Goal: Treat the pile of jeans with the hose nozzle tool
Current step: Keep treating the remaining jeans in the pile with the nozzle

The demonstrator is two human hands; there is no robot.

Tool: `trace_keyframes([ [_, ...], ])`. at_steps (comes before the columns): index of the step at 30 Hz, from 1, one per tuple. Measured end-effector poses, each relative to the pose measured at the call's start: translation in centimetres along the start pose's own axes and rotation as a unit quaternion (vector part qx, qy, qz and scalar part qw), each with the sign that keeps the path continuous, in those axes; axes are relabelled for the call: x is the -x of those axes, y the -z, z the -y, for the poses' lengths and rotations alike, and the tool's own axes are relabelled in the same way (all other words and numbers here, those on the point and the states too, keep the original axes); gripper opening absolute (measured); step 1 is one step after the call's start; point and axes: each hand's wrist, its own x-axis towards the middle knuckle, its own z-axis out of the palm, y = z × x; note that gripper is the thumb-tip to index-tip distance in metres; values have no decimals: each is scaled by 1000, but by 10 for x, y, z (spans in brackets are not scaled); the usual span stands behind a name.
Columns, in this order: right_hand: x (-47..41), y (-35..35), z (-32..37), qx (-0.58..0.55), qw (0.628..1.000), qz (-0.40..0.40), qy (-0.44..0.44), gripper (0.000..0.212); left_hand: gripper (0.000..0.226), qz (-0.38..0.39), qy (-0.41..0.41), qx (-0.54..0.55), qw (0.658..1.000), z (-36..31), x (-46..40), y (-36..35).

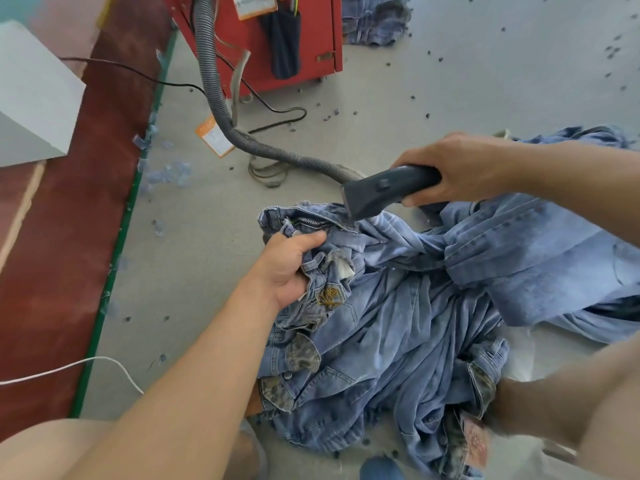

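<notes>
Left hand [289,268]: fingers curled round a bunched waistband of the jeans [398,306], lifting it a little off the pile.
Right hand [460,168]: wrapped round the handle of the nozzle [384,192], thumb under it.
Nozzle: dark grey, mouth tilted down and touching the denim just beside an open zip [310,221].
Hose [221,109]: grey, ribbed, running from the back of the nozzle across the floor [450,81] and up beside the red machine [263,39].
Jeans: a crumpled light-blue pile on the floor in front of the person, between both arms; more denim spreads to the right, and a second heap [377,22] lies far back near the machine.
Floor: pale grey, strewn with dark specks and blue thread scraps.
Cable [138,72]: black, crossing the floor toward the machine.
Cord [86,367]: white, at lower left.
Tag [213,136]: orange and white, lying under the hose.
Box [31,95]: grey, at far left on a red strip.
</notes>
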Motion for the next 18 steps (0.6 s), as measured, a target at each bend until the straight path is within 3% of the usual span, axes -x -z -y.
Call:
trace_keyframes([
  [4, -3, -9, 11, -2, 1000, 11, 1, 30, 20, 11, 4, -3, 1000, -1, 3, -1],
  [10, -11, 2, 20, -48, 996, -75, 2, 32, 33, 14, 15, 25, 999, -7, 5, -2],
  [15, 12, -1, 16, -16, 1000, -8, -8, 37, 32, 20, 27, 73, 997, -9, 7, -1],
  [18, 7, -18, 36, 35, 999, -7, 14, 39, 39, 18, 23, 95, 995, -7, 7, -2],
])
